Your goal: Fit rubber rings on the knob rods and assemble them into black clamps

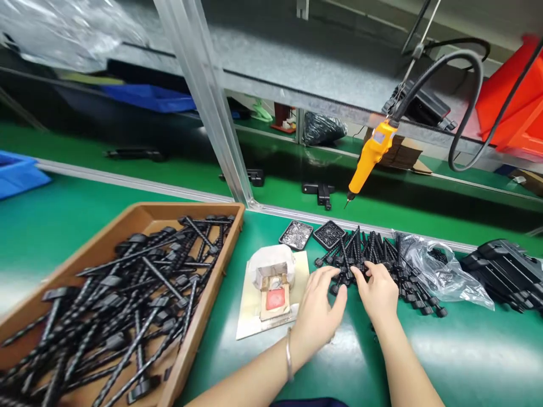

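Note:
Black threaded rods with knob-like heads lie in a pile on the green bench. My left hand, a silver bangle on its wrist, is at the pile's near left edge. Its thumb and forefinger are apart, with a black rod head between them. Beside it, my right hand reaches into the pile, thumb and fingers bent close together around a black rod; the exact grip is partly hidden. Left of my hands, a fixture with a white block and a red patch rests on a pale board.
A brown tray of similar rods stands at left. Two small square dishes sit behind the pile. A yellow electric screwdriver hangs above on a cable. Clear plastic bag and black housings lie at right. A metal post rises behind.

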A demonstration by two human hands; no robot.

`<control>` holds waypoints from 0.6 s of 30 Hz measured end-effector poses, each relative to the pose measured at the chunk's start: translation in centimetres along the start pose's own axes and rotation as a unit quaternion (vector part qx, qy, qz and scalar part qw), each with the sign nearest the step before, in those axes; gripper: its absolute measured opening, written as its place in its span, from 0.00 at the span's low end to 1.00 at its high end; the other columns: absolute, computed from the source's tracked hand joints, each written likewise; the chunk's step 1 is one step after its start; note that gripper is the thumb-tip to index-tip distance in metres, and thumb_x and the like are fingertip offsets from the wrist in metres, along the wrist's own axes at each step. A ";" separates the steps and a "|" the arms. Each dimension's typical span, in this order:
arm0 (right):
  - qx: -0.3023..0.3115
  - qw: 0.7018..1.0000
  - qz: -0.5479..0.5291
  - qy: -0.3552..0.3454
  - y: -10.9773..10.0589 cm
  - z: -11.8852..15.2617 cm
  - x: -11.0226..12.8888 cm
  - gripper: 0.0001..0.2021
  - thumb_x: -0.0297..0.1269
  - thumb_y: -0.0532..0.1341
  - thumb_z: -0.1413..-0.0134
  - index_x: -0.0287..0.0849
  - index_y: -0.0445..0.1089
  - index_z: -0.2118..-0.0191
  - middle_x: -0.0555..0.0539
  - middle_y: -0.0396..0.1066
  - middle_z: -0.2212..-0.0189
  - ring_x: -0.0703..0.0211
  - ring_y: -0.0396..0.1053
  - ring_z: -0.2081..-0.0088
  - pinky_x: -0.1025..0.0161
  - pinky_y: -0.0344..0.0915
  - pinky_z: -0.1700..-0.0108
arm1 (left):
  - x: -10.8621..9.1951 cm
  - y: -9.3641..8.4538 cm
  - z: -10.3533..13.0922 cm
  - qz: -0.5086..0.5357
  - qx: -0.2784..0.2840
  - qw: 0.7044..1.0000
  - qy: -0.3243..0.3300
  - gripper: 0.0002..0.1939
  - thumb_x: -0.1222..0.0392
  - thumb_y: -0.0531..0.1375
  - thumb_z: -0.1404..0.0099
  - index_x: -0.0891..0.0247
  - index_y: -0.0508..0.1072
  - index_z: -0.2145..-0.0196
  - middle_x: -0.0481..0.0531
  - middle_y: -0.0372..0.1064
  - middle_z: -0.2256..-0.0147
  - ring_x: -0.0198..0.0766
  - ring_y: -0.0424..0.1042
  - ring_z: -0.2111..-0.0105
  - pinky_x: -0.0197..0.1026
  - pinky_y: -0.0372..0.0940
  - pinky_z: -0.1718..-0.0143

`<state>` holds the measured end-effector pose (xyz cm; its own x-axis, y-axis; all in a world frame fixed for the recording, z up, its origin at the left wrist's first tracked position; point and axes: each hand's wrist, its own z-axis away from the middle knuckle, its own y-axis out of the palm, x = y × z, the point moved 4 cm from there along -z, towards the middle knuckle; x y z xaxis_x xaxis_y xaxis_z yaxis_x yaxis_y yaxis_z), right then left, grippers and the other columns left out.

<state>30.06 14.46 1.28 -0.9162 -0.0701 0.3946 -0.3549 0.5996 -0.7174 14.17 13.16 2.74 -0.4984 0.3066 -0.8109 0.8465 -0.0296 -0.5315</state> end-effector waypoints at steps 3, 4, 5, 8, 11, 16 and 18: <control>-0.021 0.999 -0.017 -0.035 -0.3 0.8 0.0 0.27 0.53 0.50 0.33 0.33 0.76 0.61 0.45 0.72 0.73 0.61 0.70 0.76 0.66 0.64 0.72 | 1.4 2.1 -2.2 -0.017 -0.007 1.000 -0.006 0.19 0.60 0.53 0.32 0.71 0.66 0.46 0.71 0.64 0.43 0.57 0.62 0.39 0.67 0.57 0.39; -0.026 0.998 -0.022 -0.050 -0.5 1.1 0.1 0.25 0.51 0.51 0.32 0.34 0.75 0.61 0.46 0.72 0.74 0.62 0.69 0.77 0.66 0.64 0.73 | 1.8 2.5 -2.4 -0.019 -0.006 1.000 -0.005 0.20 0.60 0.54 0.32 0.71 0.67 0.45 0.72 0.63 0.42 0.59 0.61 0.39 0.68 0.57 0.39; -0.031 0.997 -0.027 -0.066 -0.7 1.4 0.2 0.23 0.49 0.51 0.32 0.34 0.75 0.61 0.46 0.72 0.74 0.63 0.69 0.78 0.66 0.64 0.73 | 2.2 2.7 -2.5 -0.020 -0.004 1.000 -0.002 0.20 0.59 0.54 0.32 0.71 0.67 0.45 0.73 0.62 0.41 0.60 0.60 0.38 0.69 0.57 0.39; -0.041 0.993 -0.041 -0.107 -1.3 2.0 0.6 0.17 0.43 0.54 0.32 0.35 0.74 0.61 0.47 0.72 0.75 0.63 0.67 0.80 0.66 0.63 0.75 | 2.2 2.2 -1.5 -0.021 -0.005 1.000 0.014 0.21 0.58 0.54 0.32 0.69 0.67 0.43 0.71 0.59 0.38 0.60 0.57 0.36 0.69 0.56 0.39; -0.059 0.985 -0.050 -0.152 -1.7 2.4 1.1 0.13 0.39 0.56 0.33 0.36 0.74 0.60 0.47 0.72 0.75 0.64 0.66 0.82 0.65 0.62 0.77 | 1.3 1.4 0.4 -0.020 -0.015 0.999 0.035 0.18 0.58 0.53 0.31 0.65 0.68 0.46 0.68 0.62 0.40 0.54 0.61 0.38 0.63 0.60 0.39; -0.074 0.970 -0.093 -0.210 -1.1 3.2 0.5 0.08 0.36 0.59 0.36 0.40 0.75 0.61 0.48 0.74 0.76 0.63 0.68 0.81 0.65 0.65 0.77 | 0.2 1.9 2.6 0.058 0.081 0.985 0.144 0.10 0.58 0.55 0.34 0.61 0.73 0.57 0.60 0.74 0.57 0.47 0.74 0.56 0.49 0.71 0.52; -0.074 0.969 -0.111 -0.208 -0.8 3.2 0.0 0.06 0.34 0.60 0.37 0.40 0.74 0.61 0.49 0.73 0.77 0.63 0.66 0.83 0.65 0.64 0.78 | 0.3 2.1 3.2 0.084 0.139 0.970 0.182 0.08 0.56 0.57 0.32 0.60 0.74 0.63 0.55 0.75 0.64 0.43 0.75 0.64 0.45 0.73 0.59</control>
<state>29.73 11.42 0.00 -0.8270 -0.5074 0.2421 -0.5495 0.6388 -0.5385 15.21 10.10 0.58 -0.2152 0.5896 -0.7785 0.8017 -0.3486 -0.4856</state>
